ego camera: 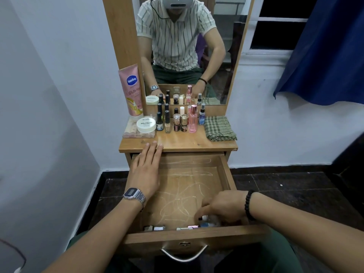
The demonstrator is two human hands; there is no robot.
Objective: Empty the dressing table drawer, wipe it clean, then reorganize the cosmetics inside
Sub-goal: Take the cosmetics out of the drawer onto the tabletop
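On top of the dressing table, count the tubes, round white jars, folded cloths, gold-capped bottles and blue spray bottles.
Pink tube: 1
Round white jar: 1
Folded checked cloth: 1
Gold-capped bottles: 2
Blue spray bottle: 1
Total: 6

The left hand (146,168) lies flat, fingertips on the front edge of the tabletop (197,143) above the open drawer (185,186). The right hand (224,207) reaches into the drawer's near right corner, apparently pinching a small dark-capped bottle (204,218). Bottles, a jar (146,125) and a folded checked cloth (219,128) stand on the tabletop.
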